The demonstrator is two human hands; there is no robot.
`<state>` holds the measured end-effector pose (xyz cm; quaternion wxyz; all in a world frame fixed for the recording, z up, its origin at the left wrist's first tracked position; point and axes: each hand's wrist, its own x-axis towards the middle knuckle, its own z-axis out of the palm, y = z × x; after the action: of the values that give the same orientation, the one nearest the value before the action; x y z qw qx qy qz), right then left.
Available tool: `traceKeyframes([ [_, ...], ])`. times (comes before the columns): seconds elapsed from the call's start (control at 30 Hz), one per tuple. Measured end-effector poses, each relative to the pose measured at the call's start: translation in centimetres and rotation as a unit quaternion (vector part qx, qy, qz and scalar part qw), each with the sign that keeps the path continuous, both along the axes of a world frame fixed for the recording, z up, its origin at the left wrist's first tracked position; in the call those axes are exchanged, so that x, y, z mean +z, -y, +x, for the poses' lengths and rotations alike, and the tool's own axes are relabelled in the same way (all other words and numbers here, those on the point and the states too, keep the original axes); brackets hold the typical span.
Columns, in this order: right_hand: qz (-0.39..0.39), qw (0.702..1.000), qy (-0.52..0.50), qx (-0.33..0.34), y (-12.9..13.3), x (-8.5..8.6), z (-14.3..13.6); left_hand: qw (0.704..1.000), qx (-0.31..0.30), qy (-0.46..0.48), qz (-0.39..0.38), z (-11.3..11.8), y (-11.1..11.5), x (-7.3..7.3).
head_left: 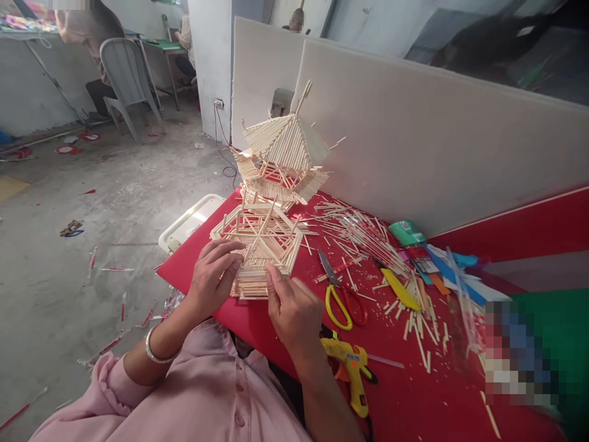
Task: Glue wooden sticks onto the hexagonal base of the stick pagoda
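Note:
A six-sided frame of thin wooden sticks (260, 234) sits in front of me at the table's near edge, its walls stacked from sticks and its top crossed by spokes. My left hand (214, 270) is at its near left side, thumb and fingertips pinched together; whatever is between them is too small to make out. At the near right wall, my right hand (294, 307) has its thumb and curled fingers closed on the frame's edge. Behind stands a tiered stick pagoda model (288, 147) with a pointed roof, its lower part partly hidden by the frame.
On the red table (405, 393) lie scissors (338, 301), a yellow glue gun (352, 368), a yellow cutter knife (400, 288), a green roll (407, 233) and scattered sticks (363, 230). White boards (414, 135) stand behind. A chair (126, 73) and people are farther back.

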<state>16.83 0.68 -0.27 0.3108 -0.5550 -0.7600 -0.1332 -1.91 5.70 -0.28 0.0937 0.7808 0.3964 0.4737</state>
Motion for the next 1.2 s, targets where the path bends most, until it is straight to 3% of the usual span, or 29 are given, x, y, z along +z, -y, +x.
traceKeyframes([
  [0.33, 0.001, 1.000, -0.026, 0.015, 0.1, 0.3, -0.2, 1.000, -0.004, -0.003, 0.007, -0.1, 0.0, -0.1],
  [0.57, 0.034, 0.982, -0.183, -0.019, -0.3, 1.3, 1.9, 0.999, -0.023, 0.026, -0.004, -0.1, 0.2, 0.0],
  [0.8, -0.161, 0.946, -0.272, 0.072, -2.9, 1.8, 4.6, 0.998, 0.010, 0.054, -0.016, 0.4, 0.5, -0.1],
  [1.07, -0.254, 0.922, -0.272, 0.109, -4.6, 3.2, 5.3, 0.999, 0.039, 0.028, -0.020, 0.5, 0.1, 0.4],
  [1.2, -0.325, 0.890, -0.288, 0.139, -5.4, 3.9, 5.3, 0.998, 0.039, 0.004, -0.038, 0.5, -0.1, 0.9],
])
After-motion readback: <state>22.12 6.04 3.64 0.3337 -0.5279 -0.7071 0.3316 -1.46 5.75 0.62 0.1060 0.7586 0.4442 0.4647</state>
